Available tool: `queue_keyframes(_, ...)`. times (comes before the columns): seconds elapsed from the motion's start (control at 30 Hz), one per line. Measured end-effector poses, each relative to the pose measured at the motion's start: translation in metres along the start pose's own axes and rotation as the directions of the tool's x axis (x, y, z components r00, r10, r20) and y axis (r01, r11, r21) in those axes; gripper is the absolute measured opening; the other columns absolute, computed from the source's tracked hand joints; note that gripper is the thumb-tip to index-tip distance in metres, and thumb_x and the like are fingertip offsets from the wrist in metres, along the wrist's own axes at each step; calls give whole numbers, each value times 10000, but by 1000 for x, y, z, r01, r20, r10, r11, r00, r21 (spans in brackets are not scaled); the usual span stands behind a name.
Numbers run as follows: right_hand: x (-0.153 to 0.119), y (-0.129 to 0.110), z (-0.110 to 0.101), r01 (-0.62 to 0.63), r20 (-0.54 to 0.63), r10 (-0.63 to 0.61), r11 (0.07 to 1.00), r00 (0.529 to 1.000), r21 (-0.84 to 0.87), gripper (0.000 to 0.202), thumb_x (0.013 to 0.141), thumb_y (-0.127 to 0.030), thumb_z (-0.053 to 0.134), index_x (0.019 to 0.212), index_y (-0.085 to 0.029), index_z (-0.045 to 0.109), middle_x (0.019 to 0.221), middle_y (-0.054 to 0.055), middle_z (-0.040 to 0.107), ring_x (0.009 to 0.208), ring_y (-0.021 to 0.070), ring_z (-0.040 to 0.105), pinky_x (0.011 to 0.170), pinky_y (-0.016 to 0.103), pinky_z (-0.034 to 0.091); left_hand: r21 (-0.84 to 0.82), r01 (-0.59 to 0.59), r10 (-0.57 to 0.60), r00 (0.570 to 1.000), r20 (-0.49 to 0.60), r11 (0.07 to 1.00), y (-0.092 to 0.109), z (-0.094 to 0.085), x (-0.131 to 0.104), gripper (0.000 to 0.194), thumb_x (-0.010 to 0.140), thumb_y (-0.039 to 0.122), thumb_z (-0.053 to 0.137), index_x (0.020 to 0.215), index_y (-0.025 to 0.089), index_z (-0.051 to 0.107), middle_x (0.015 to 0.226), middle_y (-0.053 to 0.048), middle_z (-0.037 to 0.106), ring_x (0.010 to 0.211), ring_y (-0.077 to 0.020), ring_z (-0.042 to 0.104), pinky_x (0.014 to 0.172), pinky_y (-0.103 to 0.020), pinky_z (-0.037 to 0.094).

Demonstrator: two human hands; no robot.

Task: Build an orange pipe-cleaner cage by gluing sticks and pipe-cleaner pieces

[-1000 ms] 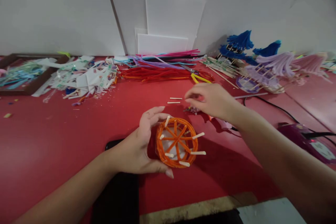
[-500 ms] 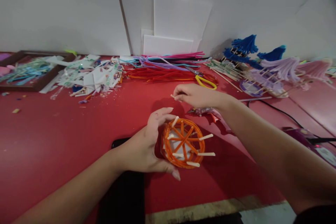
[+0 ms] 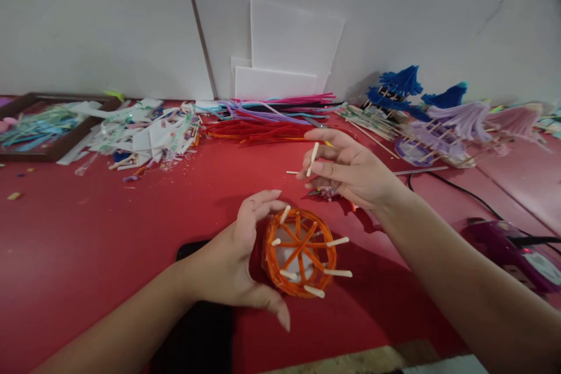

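Observation:
An orange round frame (image 3: 300,243) with crossed spokes and several short pale sticks around its rim stands on the red table (image 3: 210,187). My left hand (image 3: 239,251) curves around its left side, fingers at the upper edge and thumb spread below. Above and to the right of the frame, my right hand (image 3: 346,169) pinches a short pale stick (image 3: 312,159) between thumb and fingers. Another pale stick lies on the table just left of that hand. Behind the right hand, a glue gun or similar tool is partly hidden.
Red and purple pipe cleaners (image 3: 263,130) lie by the wall, with scraps (image 3: 153,134) to their left. Blue and lilac umbrella-like crafts (image 3: 460,120) stand back right. A purple power strip (image 3: 517,257) is at right; a black phone-like object (image 3: 197,327) lies under my left forearm.
My right hand has turned and risen slightly, and the short stick in its fingers now shows clearly. The whole view has shifted a little; my left hand stays around the orange frame.

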State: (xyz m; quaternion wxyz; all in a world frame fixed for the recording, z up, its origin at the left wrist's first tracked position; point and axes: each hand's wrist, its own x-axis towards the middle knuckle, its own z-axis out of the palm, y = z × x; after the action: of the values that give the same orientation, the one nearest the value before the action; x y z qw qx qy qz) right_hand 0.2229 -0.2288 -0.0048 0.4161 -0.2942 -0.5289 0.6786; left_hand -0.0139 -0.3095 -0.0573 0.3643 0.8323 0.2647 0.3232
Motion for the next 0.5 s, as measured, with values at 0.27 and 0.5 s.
queue_keyframes(0.27, -27, 2, 13, 132, 2, -145, 892, 989, -432, 203, 793, -176, 753, 982, -222, 693, 836, 8, 765, 784, 130, 734, 748, 242, 610, -147, 36, -39, 999, -19, 989, 4, 3, 4, 1314, 554, 490, 927, 1485, 364, 8, 1367, -142, 444, 1300, -370, 512, 1106, -568, 449)
queue_keyframes(0.5, -32, 8, 14, 278, 143, -239, 785, 960, -553, 180, 829, -152, 705, 998, -206, 675, 878, 20, 774, 810, 132, 747, 760, 226, 611, -105, 9, -10, 1000, -10, 994, 6, 2, 5, 1291, 593, 476, 910, 1521, 340, 24, 1398, -166, 407, 1310, -378, 507, 1077, -551, 496)
